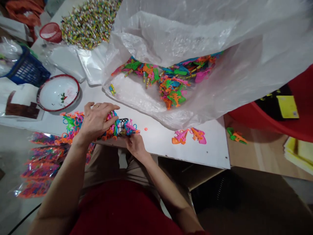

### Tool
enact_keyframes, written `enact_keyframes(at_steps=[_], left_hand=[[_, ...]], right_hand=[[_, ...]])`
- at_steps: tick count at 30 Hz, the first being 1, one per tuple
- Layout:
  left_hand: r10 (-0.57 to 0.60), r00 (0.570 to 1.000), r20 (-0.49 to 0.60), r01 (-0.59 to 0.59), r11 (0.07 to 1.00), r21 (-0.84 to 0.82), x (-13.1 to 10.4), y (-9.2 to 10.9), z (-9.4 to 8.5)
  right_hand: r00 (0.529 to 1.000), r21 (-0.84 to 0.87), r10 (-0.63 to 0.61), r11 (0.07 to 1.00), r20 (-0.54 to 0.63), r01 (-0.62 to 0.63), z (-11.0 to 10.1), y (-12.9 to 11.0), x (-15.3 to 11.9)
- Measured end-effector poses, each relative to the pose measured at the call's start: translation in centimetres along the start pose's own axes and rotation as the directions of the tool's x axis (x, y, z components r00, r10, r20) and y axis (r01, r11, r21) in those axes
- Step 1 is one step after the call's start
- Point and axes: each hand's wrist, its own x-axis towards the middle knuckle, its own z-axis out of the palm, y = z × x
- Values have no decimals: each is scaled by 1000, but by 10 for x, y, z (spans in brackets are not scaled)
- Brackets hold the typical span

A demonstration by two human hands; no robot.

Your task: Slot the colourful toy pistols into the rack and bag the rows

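A black grid rack [123, 125] sits at the table's front edge, with brightly coloured plastic toys [110, 132] packed in a row at its left. My left hand [96, 119] lies over this row, thumb and forefinger on either side of several toys. Just right of the rack, my right hand [135, 145] has its fingers closed on pink and blue plastic toys [130, 126]; its fingertips are partly hidden. More loose toys [70, 122] are heaped left of my left hand. Two pink and orange toy clusters [180, 136] lie farther right.
A large clear plastic bag [144, 104] holding more toys covers the table's back. An enamel bowl [57, 93], blue basket [29, 67] and red basket [51, 32] stand left. Filled bags [40, 169] are below. A red tub [266, 120] stands right.
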Motion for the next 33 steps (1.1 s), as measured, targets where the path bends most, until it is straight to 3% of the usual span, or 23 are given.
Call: enact_keyframes(at_steps=[6, 12, 15, 18, 20, 21, 23, 25, 26, 29, 31, 33], left_hand=[[-2, 1000, 3, 2, 1000, -6, 0, 1, 1], [5, 1000, -23, -4, 999, 34, 0, -1, -2], [5, 998, -60, -2, 998, 60, 1, -6, -1], [46, 997, -60, -43, 997, 59, 2, -12, 1], [67, 996, -62, -64, 996, 57, 1, -15, 3], [68, 995, -72, -64, 996, 58, 1, -16, 4], [59, 994, -95, -53, 997, 60, 1, -16, 5], [44, 994, -98, -40, 998, 50, 1, -16, 6], [42, 995, -90, -38, 998, 43, 1, -16, 6], [46, 996, -73, -43, 998, 38, 1, -15, 6], [46, 996, -79, -42, 998, 51, 1, -15, 5], [45, 995, -86, -39, 997, 61, 1, -15, 5]], right_hand=[[995, -17, -71, 997, 73, 72, -14, -7, -7], [987, -396, 2, 916, 158, 62, -2, -28, 10], [982, -398, -23, 912, 188, 97, -3, -32, 18], [969, -209, -126, 963, 212, 171, -44, -24, 20], [992, -217, -104, 969, 74, 118, -95, -13, 25], [997, -296, -48, 955, -54, 30, -123, -8, 30], [952, -494, 55, 845, -300, -204, -173, 3, 46], [915, -607, 187, 698, -357, -380, -203, 9, 63], [907, -640, 243, 647, -343, -415, -207, 10, 69], [902, -653, 273, 622, -335, -431, -185, 11, 71], [922, -627, 239, 677, -306, -384, -158, 10, 61], [956, -611, 218, 735, -196, -293, -142, 10, 54]])
